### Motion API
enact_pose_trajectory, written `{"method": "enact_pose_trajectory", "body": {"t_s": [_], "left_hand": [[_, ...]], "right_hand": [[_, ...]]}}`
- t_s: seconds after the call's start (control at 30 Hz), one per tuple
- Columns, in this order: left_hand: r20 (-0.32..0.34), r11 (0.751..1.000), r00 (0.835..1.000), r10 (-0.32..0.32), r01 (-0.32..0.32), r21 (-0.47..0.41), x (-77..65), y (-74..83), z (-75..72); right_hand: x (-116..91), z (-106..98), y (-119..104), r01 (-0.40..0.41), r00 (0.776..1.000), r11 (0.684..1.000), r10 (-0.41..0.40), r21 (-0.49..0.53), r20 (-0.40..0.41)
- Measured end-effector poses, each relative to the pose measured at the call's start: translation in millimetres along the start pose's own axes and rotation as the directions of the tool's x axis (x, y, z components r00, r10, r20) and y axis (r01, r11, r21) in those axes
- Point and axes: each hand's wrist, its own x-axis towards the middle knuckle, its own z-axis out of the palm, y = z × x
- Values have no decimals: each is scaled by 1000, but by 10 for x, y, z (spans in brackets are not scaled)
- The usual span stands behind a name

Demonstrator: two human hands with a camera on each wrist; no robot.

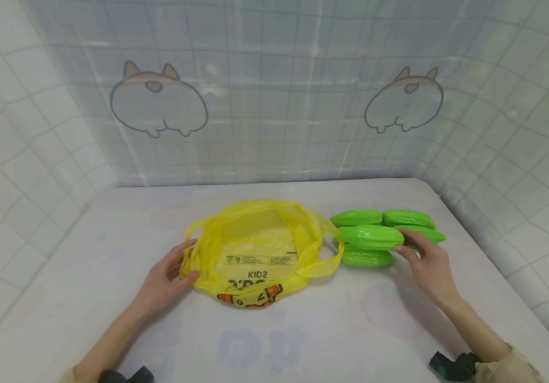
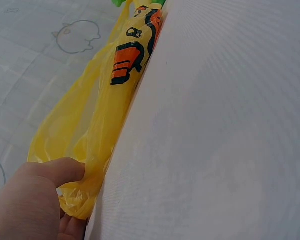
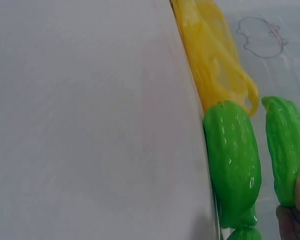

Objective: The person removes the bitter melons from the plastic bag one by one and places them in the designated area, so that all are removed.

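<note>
A yellow plastic bag [image 1: 261, 246] lies with its mouth spread wide, its printed inner side and orange-and-black figure showing. My left hand [image 1: 163, 284] grips the bag's left edge; in the left wrist view the thumb [image 2: 65, 170] presses on the yellow film. Right of the bag, my right hand [image 1: 429, 268] holds a glossy green bitter melon [image 1: 370, 237] by its right end. It is raised over the others, and its left tip overlaps the bag's handle [image 1: 329, 266] in the head view. In the right wrist view the held melon [image 3: 285, 145] is apart from a lower one [image 3: 232, 155].
Several more bitter melons lie grouped at the right: one below the held one [image 1: 366, 258], two behind [image 1: 357, 217], and one partly behind my fingers [image 1: 423, 234]. The white table [image 1: 303, 330] is bordered by grid-patterned curtains [image 1: 279, 106] at the back and sides.
</note>
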Motion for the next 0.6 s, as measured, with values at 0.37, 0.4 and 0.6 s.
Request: {"method": "enact_pose_trajectory", "body": {"t_s": [0.37,0.4,0.6], "left_hand": [[2,1000,1000,-2,2,-6,0,-10,-4],[2,1000,1000,-4,4,-3,0,-8,-3],[2,1000,1000,6,-6,-1,11,1,-3]], "right_hand": [[-93,-223,205,-40,999,999,39,-36,-19],[-100,-249,230,-42,999,998,41,-38,-20],[-161,-421,417,-87,996,995,87,-47,-10]]}}
